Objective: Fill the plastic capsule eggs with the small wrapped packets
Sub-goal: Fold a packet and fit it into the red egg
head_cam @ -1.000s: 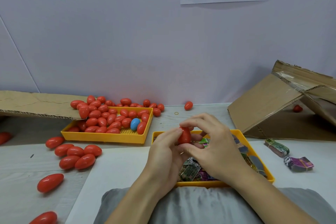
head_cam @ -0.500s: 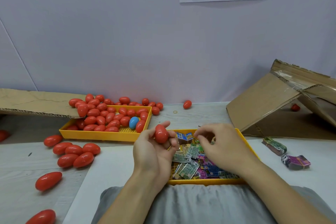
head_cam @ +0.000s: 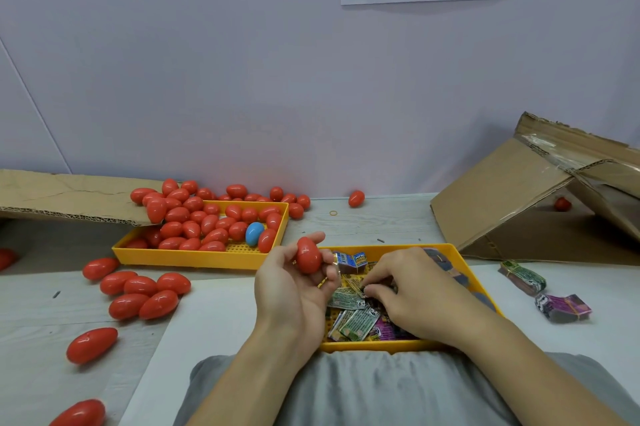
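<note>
The left hand (head_cam: 294,290) is holding a closed red egg (head_cam: 308,255) up in its fingers. The right hand (head_cam: 414,290) is curling its fingers down among the little packets (head_cam: 355,320) in the near yellow tray (head_cam: 464,264).

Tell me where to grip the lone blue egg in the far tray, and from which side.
Pinch the blue egg across its narrow middle, from above: it stands nearly upright, red eggs press its sides, only its top is exposed.
</note>
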Motion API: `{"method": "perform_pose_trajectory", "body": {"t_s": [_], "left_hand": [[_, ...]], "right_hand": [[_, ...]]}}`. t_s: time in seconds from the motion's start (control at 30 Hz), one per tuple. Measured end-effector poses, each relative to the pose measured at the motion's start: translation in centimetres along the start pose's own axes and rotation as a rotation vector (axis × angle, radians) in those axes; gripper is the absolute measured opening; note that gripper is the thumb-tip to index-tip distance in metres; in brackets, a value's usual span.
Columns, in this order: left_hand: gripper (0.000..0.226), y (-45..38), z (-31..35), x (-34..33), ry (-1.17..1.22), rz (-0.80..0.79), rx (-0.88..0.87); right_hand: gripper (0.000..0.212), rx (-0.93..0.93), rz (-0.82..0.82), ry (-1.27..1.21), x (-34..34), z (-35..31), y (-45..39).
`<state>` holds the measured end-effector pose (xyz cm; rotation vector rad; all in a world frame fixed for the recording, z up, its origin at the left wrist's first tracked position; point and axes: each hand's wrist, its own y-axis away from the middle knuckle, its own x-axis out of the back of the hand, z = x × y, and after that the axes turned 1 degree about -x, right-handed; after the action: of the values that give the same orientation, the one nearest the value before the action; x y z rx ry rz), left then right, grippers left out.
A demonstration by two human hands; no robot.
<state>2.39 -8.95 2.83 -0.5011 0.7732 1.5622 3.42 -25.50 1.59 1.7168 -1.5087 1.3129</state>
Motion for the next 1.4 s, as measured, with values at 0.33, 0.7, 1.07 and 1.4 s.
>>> {"method": "perform_pose_trajectory", "body": {"t_s": [0.33, 0.7, 1.07, 1.4], "left_hand": [[0.027, -0.1, -0.1, 0.0, -0.02, 0.005, -0.023], [0.025, -0.1, -0.3, 0.0, -0.071, -0.005, -0.046], [0.008, 0.3, -0.3, -0.3, -0.122, -0.133, -0.058], [0.004, -0.5, -1.3, 0.0, -0.387, -0.121, -0.148]], "right_hand": [[0.014, -0.069, 0.214, -0.046, 0.2, -0.2, -0.2], [0.007, -0.165, 0.245, -0.231, 0.4, -0.1, -0.3], [0.015, -0.213, 0.368, -0.443, 0.4, 0.0, -0.5], [0.021, -0.33, 0.326, -0.796, 0.9, -1.0, -0.3]]}}
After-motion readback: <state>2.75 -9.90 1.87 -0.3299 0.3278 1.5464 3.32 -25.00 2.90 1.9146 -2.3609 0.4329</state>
